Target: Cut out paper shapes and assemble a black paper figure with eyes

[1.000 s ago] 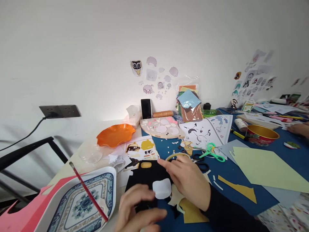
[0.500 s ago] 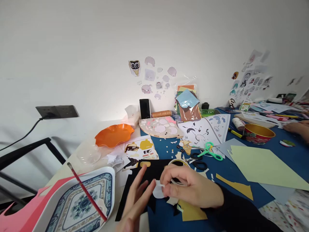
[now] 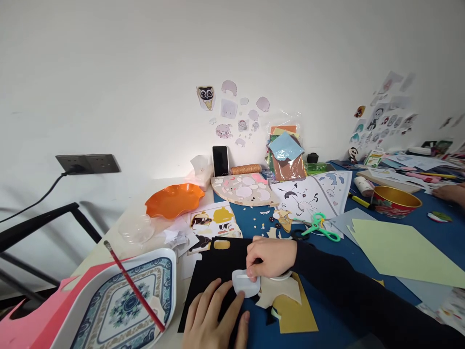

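A small rounded white paper cutout (image 3: 242,289) lies on the black paper (image 3: 203,276). My left hand (image 3: 215,315) rests spread beside it, a fingertip on its lower edge. Thumb and forefinger of my right hand (image 3: 271,257) pinch the end of a narrow white strip (image 3: 241,276), which looks like tape, at the cutout's upper right. Under that hand, part of a white ring (image 3: 282,277), apparently a tape roll, shows. Near it are a cream paper scrap (image 3: 279,291) and mustard-yellow paper (image 3: 300,315).
To the left, a red-handled brush (image 3: 136,291) lies across a patterned tray (image 3: 170,276). An orange dish (image 3: 174,201) stands behind it. Green scissors (image 3: 325,230), light green paper (image 3: 399,252) and a red-gold tin (image 3: 395,206) lie rightward. Another person's hand (image 3: 448,193) is at far right.
The white cutout has come down onto the black paper. My left hand has lowered and flattened beside it. My right hand has turned, its fingertips now pressing at the cutout's edge.
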`<state>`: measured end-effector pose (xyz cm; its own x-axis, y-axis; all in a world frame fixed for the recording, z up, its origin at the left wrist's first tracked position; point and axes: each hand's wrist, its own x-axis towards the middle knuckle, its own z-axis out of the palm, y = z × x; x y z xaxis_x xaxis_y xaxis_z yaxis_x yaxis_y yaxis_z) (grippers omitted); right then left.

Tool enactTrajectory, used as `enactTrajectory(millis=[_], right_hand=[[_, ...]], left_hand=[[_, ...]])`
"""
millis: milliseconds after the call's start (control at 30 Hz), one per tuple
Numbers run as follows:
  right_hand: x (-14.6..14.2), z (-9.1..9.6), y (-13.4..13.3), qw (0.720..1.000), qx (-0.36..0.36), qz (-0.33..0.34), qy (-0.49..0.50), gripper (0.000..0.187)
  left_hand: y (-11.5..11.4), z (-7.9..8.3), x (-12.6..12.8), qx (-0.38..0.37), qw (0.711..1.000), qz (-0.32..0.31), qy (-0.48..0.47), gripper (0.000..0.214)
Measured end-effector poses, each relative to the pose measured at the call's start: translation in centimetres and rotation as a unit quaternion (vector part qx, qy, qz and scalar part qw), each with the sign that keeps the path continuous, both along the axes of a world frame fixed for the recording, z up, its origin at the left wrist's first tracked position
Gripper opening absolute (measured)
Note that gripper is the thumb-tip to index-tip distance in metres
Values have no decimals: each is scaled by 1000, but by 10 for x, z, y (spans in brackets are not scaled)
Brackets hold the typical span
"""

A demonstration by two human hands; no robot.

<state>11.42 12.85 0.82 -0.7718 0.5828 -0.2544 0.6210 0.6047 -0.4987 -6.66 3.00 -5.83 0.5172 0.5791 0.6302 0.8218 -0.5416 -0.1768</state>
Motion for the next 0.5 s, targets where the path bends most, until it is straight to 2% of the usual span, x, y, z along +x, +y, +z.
enactTrajectory(millis=[200,400,500], right_hand=[[-8,9,-4,999,37,5,-35,25],[-16,7,-2,996,45,18,-72,24],[-20,5,-5,991,80,-6,-104,30]], left_hand=[[-1,4,0,6,1000,1,28,23],[0,11,5,0,999,-7,41,20],[0,14,7,-9,998,-9,55,18]])
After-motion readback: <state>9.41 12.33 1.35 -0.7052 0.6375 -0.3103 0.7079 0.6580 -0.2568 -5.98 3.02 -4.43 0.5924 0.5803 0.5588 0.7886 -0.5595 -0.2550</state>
